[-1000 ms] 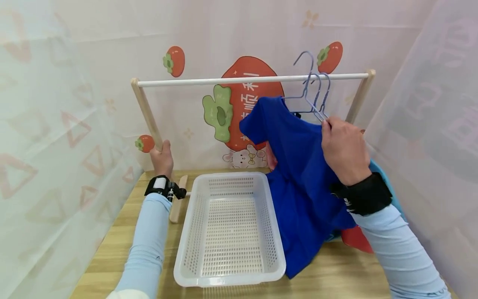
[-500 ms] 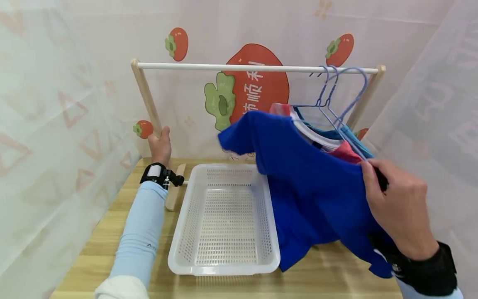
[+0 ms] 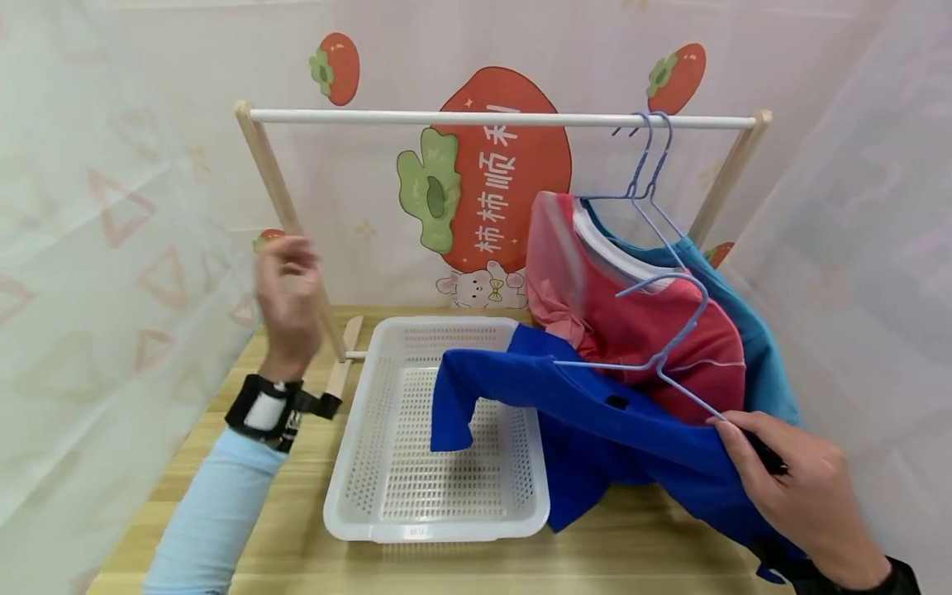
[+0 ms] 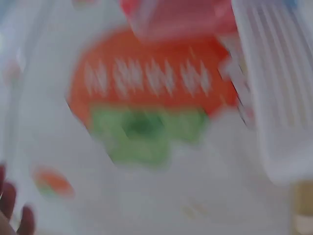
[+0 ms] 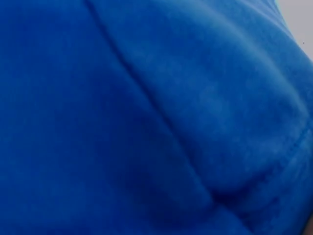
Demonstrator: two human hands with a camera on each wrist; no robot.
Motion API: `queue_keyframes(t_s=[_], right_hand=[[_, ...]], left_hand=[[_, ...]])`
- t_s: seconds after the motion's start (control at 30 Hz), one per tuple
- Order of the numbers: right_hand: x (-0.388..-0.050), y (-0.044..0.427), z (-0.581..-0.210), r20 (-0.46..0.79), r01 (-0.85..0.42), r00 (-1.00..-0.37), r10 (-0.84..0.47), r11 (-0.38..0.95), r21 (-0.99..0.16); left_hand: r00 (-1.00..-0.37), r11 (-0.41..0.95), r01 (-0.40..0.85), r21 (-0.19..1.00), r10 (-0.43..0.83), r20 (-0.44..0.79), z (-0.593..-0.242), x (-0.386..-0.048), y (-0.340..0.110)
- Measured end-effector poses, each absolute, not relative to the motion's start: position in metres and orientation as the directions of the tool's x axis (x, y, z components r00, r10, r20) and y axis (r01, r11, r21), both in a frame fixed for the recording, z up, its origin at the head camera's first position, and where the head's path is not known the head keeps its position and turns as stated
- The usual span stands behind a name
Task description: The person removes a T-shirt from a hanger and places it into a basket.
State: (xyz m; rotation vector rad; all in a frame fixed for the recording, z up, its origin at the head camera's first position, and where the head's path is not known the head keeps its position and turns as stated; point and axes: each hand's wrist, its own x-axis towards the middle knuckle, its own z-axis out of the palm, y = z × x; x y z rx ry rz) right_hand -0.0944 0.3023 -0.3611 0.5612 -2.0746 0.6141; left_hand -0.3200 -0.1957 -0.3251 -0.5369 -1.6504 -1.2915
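Note:
At the right of the head view, my right hand (image 3: 806,487) pinches the shoulder of a blue shirt (image 3: 595,413) with its hanger (image 3: 680,335). The shirt's other sleeve droops over the white basket (image 3: 439,533), and its hanger hook is off the rail. Blue cloth (image 5: 146,122) fills most of the right wrist view. My left hand (image 3: 288,302) is raised beside the rack's left post (image 3: 269,169), blurred, its fingers loosely bent and holding nothing. The left wrist view catches only blurred fingertips (image 4: 14,205) at its lower left.
A white rail (image 3: 446,118) spans the back on wooden posts. Near its right end hang a pink shirt (image 3: 662,330) and a teal shirt (image 3: 769,364) on blue hangers. Patterned curtains (image 3: 97,248) stand around the wooden table (image 3: 193,487).
My right hand has drawn the blue shirt and hanger away from the rail, down and toward me, uncovering the pink and teal shirts. My left hand has let go of the post.

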Motion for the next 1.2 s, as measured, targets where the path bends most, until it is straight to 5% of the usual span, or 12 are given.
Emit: queue_keyframes(t_s=[0.07,0.13,0.27,0.4,0.6,0.77,0.87,1.03,1.2], right_hand=[[-0.091,0.304,-0.358,0.838,-0.605,-0.515,-0.178,0.768,-0.209],[-0.089,0.305,-0.356,0.832,-0.612,-0.52,-0.193,0.764,-0.205],[-0.089,0.305,-0.357,0.821,-0.623,-0.531,-0.209,0.754,-0.21],[-0.094,0.304,-0.365,0.772,-0.628,-0.596,-0.221,0.727,-0.277],[-0.094,0.284,-0.362,0.571,-0.452,-0.794,-0.211,0.832,-0.322],[-0.096,0.25,-0.35,0.406,-0.353,-0.908,-0.102,0.709,-0.611],[-0.099,0.237,-0.35,0.384,-0.303,-0.923,-0.012,0.637,-0.709],[-0.102,0.234,-0.361,0.49,-0.336,-0.868,0.076,0.636,-0.694],[-0.097,0.246,-0.368,0.598,-0.422,-0.799,0.073,0.641,-0.642]], left_hand=[[-0.456,0.43,0.833,0.348,0.178,0.872,-0.313,-0.292,-0.164],[-0.409,0.449,0.877,0.17,0.516,0.753,-0.307,-0.268,-0.132],[-0.277,0.39,0.915,-0.106,0.796,0.538,-0.316,-0.24,-0.081],[-0.203,0.361,0.911,-0.201,0.814,0.544,-0.339,-0.233,-0.061],[-0.236,0.375,0.91,-0.177,0.819,0.524,-0.362,-0.226,-0.053],[-0.233,0.356,0.921,-0.156,0.827,0.511,-0.362,-0.219,-0.039],[-0.236,0.349,0.927,-0.139,0.829,0.507,-0.361,-0.216,-0.036],[-0.232,0.343,0.929,-0.14,0.833,0.501,-0.367,-0.217,-0.044],[-0.117,0.285,0.933,-0.221,0.818,0.564,-0.376,-0.226,-0.059]])
